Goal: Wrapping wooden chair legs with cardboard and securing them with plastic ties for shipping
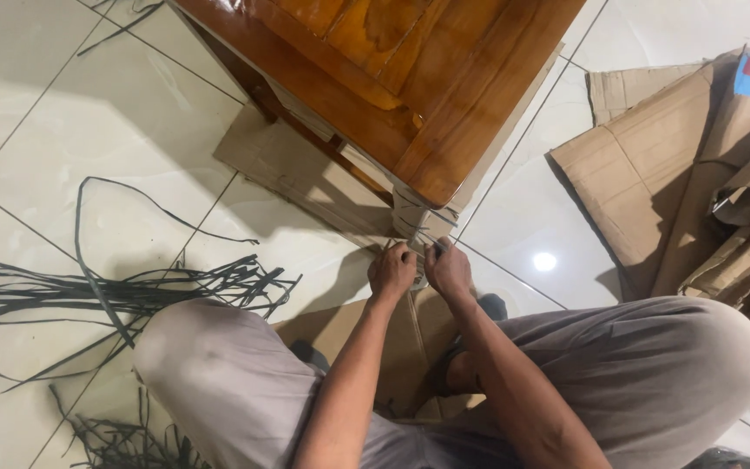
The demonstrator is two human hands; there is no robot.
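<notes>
view from the head camera, looking down over the person's bent knees at a white tiled floor (62, 104). the left hand (391, 271) and the right hand (449, 267) met side by side at the foot of a varnished wooden furniture piece (392, 78), whose corner leg (416, 217) stood at about 12 o'clock from the hands and appeared wrapped in pale cardboard with dark strapping crossing it. both hands were curled with fingers closed at the base of that leg; the left seemed to pinch a thin strap end, and the right was closed on something small and dark, though what either held could not be told for certain. a flat cardboard sheet (301, 169) lay under the furniture, reaching toward 10 o'clock, and another piece (410, 339) lay beneath the forearms at 6 o'clock. a loose tangle of dark plastic straps (115, 291) lay spread on the tiles at 9 o'clock, well apart from the hands, and a heap of flattened cardboard (687, 165) lay at 2 o'clock. judged from this layout, much of the packing had already come off, while the wrapping at this leg remained in place and under the hands.
</notes>
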